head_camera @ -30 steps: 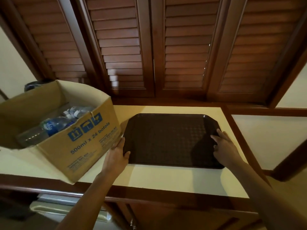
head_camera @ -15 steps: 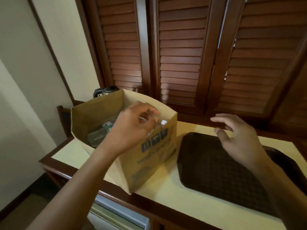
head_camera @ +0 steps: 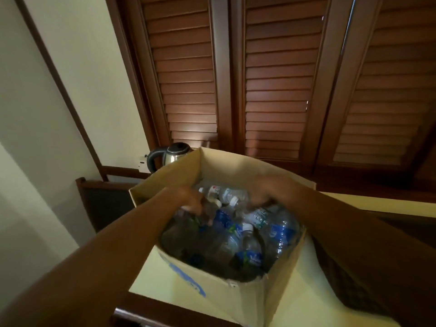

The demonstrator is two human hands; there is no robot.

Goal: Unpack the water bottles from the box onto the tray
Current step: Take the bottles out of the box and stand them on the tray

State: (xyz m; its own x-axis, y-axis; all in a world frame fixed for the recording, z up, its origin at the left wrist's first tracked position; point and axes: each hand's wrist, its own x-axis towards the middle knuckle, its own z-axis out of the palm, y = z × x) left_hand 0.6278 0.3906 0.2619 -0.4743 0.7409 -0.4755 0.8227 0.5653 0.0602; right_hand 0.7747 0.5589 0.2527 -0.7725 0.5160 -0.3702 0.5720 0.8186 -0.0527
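An open cardboard box (head_camera: 238, 300) with blue print stands on the pale counter. Inside lie several clear water bottles (head_camera: 245, 246) with blue labels and white caps, piled loosely on their sides. Both my hands are inside the box and blurred by motion. My left hand (head_camera: 190, 200) is at the left side, its fingers down among the bottle necks. Over the far right of the pile is my right hand (head_camera: 266, 191). Whether either hand grips a bottle is unclear. The dark textured tray (head_camera: 330, 277) lies right of the box, mostly hidden by my right arm.
A steel kettle (head_camera: 171, 155) with a black handle stands behind the box's far left corner. Dark louvred shutters (head_camera: 278, 90) close off the back. The counter (head_camera: 153, 279) has a wooden front edge; a dark chair back (head_camera: 106, 201) is to the left.
My view has swung left and down over the box. My right hand left the tray area and went into the box. The left hand has gone from the box rim deeper among the bottles.
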